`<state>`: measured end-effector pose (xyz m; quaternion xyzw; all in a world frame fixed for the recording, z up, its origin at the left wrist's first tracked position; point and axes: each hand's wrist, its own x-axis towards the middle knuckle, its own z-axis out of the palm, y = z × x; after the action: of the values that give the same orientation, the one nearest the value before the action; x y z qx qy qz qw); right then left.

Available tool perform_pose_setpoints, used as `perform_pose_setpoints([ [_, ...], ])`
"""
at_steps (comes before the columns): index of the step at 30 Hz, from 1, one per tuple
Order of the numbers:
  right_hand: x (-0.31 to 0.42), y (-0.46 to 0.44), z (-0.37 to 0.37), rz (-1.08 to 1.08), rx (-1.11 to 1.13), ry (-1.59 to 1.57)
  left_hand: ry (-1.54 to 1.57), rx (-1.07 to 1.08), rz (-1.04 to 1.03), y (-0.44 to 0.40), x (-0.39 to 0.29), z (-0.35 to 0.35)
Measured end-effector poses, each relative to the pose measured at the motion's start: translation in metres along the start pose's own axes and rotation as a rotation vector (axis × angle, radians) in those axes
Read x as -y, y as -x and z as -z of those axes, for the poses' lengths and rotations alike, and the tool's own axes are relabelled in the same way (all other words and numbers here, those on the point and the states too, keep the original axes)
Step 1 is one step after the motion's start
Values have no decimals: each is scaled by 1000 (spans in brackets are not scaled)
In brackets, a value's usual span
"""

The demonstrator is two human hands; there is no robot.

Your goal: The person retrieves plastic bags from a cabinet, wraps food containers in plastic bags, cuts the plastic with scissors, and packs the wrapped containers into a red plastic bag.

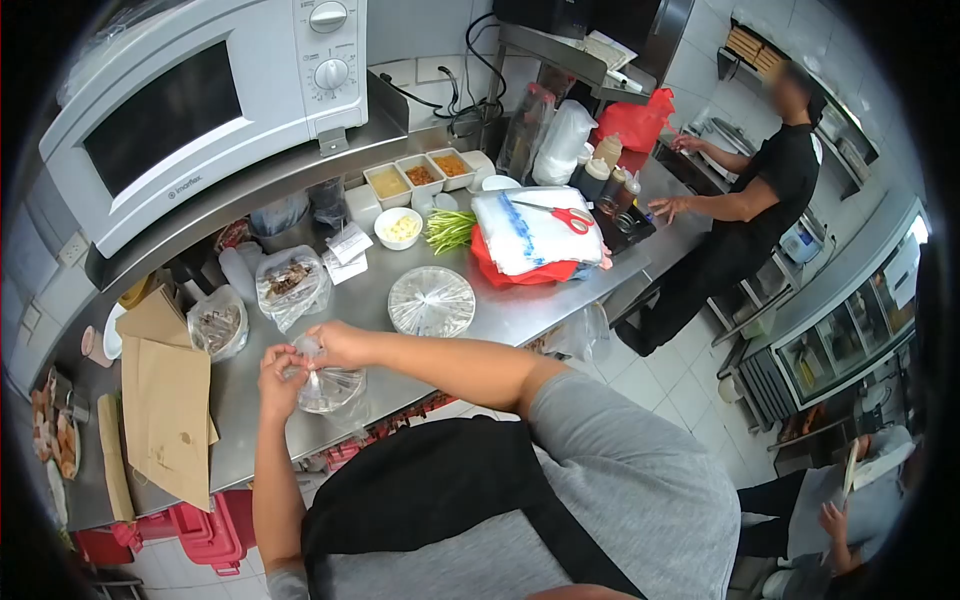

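Well, your steel counter (510, 318) is the largest thing here, running below the microwave oven (270, 75) and past its knob end. A co-worker in black (765, 200) stands well beyond that end, hands apart from yours. The microwave sits on a raised shelf, which leaves the worktop below usable.

Flattened brown cardboard (165, 400) lies before the microwave's door end, perhaps set aside to leave you room. Past the knob end, a stack of clear plastic bags (530, 250) rests on red plastic, probably within reach of your right side.

Nearer you than the microwave is a plastic-covered round bowl (432, 302); its film is drawn into central folds, likely to cover the top closely. The smaller bagged bowl (330, 392) is in front of the microwave, close to your body. Your left hand (278, 380) and right hand (335, 345) both pinch the gathered plastic above it, apparently to keep the bag's mouth bunched and closed.

Beyond the knob end, red-handled scissors (575, 220) lie flat on the bag stack, where they're easy to spot.
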<state>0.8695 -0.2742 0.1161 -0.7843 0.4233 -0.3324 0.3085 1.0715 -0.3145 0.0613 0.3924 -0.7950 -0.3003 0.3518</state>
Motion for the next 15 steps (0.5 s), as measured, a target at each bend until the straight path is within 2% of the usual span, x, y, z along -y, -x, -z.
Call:
perform_pose_setpoints([
  [1, 7, 2, 3, 52, -19, 172, 5, 0, 22, 0, -4, 2],
  [4, -4, -4, -10, 227, -30, 298, -12, -1, 67, 0, -18, 1],
  [7, -4, -8, -21, 235, -112, 433, -101, 3, 76, 4, -23, 4],
  [10, -1, -9, -26, 117, -106, 512, -160, 34, 28, 4, -20, 5],
  [12, -5, -7, -32, 136, -141, 475, -184, 72, -29, 1, -5, 9],
  [15, -9, -6, -36, 159, -171, 522, 58, 245, 201, -8, -12, 23],
])
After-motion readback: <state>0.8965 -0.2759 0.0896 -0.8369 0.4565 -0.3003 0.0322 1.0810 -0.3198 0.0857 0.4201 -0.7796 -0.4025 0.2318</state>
